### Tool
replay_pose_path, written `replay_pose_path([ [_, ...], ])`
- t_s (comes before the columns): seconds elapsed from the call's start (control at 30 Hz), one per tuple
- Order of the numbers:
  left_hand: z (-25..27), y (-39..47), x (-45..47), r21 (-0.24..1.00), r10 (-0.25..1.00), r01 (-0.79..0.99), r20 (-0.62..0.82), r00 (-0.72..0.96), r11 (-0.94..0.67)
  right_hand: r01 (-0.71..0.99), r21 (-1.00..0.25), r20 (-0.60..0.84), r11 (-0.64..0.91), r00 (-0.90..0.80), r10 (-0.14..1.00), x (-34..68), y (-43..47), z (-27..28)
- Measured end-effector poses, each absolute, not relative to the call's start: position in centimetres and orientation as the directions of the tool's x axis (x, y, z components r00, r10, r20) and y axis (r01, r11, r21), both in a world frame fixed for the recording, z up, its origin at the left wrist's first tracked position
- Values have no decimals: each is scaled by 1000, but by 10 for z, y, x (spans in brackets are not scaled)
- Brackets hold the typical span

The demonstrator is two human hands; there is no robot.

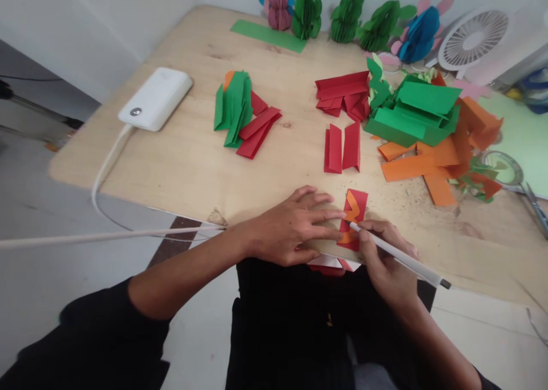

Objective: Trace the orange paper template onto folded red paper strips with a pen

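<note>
A left hand [295, 227] lies palm down, unclenched with fingers fanned, two fingertips touching a wavy orange paper cutout [353, 207] on a red paper strip [363, 200] between both hands. The right hand [389, 261], wrist angled inward, grips a slim white pen [405, 258], its dark tip at the cutout's edge. Beyond the fingertips stand two creased red strips [351, 147]; ahead of the right hand, flat-sided orange slips [440, 153] spread beneath folded green paper [428, 101]. Farthest off, pleated green paper shapes [307, 10] line the wall.

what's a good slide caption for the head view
Left hand steadying an orange cutout on red paper, right hand holding a white pen to it.
</note>
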State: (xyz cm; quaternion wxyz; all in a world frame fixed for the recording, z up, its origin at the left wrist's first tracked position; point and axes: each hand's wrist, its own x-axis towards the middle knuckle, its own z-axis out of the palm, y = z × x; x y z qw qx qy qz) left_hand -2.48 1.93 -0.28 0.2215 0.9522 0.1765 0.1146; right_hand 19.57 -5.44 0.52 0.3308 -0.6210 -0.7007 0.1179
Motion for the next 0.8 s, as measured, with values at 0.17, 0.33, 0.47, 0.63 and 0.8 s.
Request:
replay_pose_path([
  [0.17,-5,19,-25,458,387,285,144,911,-842,793,-574,314,205,-18,949,199,-58,7],
  [0.33,-5,19,-25,461,389,284,150,909,-841,797,-563,325,219,-30,945,201,-60,7],
  [0.47,-4,19,-25,470,391,284,147,909,-836,804,-545,344,239,-45,938,200,-61,8],
  [0.63,-5,19,-25,476,392,283,147,908,-833,811,-524,353,260,-71,933,201,-62,9],
  [0.8,-5,19,-25,482,398,290,137,907,-827,816,-509,363,274,-85,928,201,-63,11],
])
